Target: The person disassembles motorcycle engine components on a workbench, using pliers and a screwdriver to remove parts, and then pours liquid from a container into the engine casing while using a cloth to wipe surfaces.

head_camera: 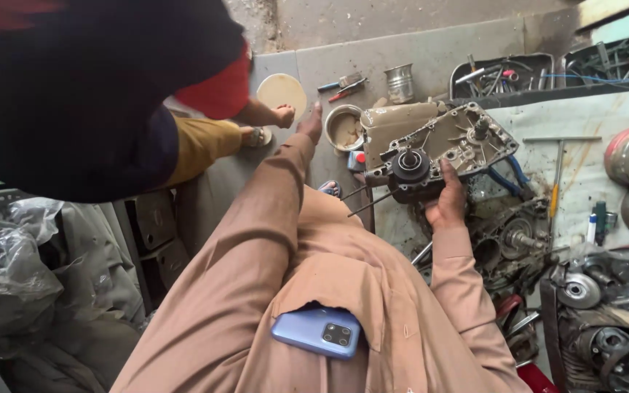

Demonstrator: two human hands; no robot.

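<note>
My right hand (pixel 445 200) grips a greasy grey engine case half (pixel 445 138) from below and holds it tilted up in front of me. A black round gear part (pixel 410 166) sits on its inner face, and a thin rod sticks out to the lower left. My left arm, in a tan sleeve, stretches forward. My left hand (pixel 311 122) lies edge-on beside a metal bowl of muddy liquid (pixel 343 129), at the case's left end. Whether it holds anything is hidden.
Another person in dark, red and yellow clothes stands at the upper left, with a sandalled foot (pixel 260 135) near a round cream lid (pixel 282 91). Tool trays (pixel 504 73), a metal cup (pixel 400 82), a T-handle wrench (pixel 558 171) and engine parts (pixel 606 320) lie to the right. A blue phone (pixel 318 332) sits in my chest pocket.
</note>
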